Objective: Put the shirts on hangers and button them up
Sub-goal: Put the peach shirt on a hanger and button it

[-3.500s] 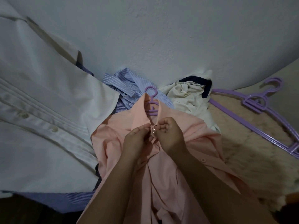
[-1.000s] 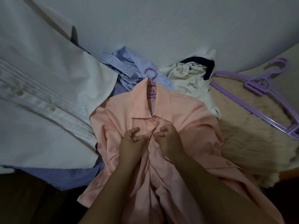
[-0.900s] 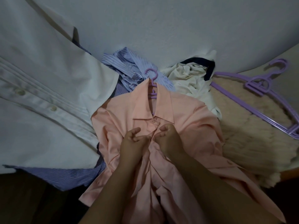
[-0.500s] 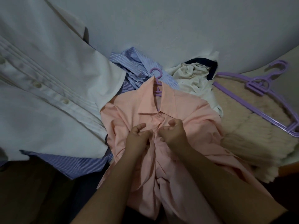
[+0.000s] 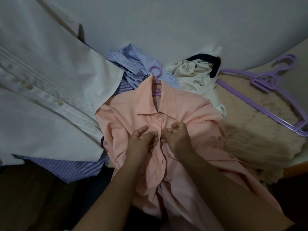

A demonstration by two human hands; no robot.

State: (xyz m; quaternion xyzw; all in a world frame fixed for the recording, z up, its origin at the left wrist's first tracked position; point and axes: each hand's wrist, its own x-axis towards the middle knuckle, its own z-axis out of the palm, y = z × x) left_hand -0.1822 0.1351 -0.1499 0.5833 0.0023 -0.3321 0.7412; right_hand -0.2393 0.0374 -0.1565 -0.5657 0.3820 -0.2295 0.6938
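Peach-pink cotton is the matter in hand: the peach-pink collared shirt (image 5: 168,124) lies front-up in the middle of the frame on a lilac plastic hanger (image 5: 156,80) whose hook pokes out past the collar toward the top. Its button placket runs as the long axis from the collar straight down toward the bottom centre, and the top button (image 5: 157,116) looks done up. Just below it the left hand (image 5: 141,140) and right hand (image 5: 177,136) meet at the placket, one on each side, equally near; both have fingers curled and seem to pinch the two front edges, the gap between them lying right on that axis. The next button and its hole are hidden under the fingertips, so I cannot tell whether it is through. Lower down, the forearms cover much of the placket. Outward, a white buttoned shirt (image 5: 41,90) fills the left, a blue striped shirt (image 5: 133,64) and a crumpled cream garment with dark trim (image 5: 196,75) sit above, and spare lilac hangers (image 5: 266,90) rest on a cream fluffy rug (image 5: 260,134) at right.
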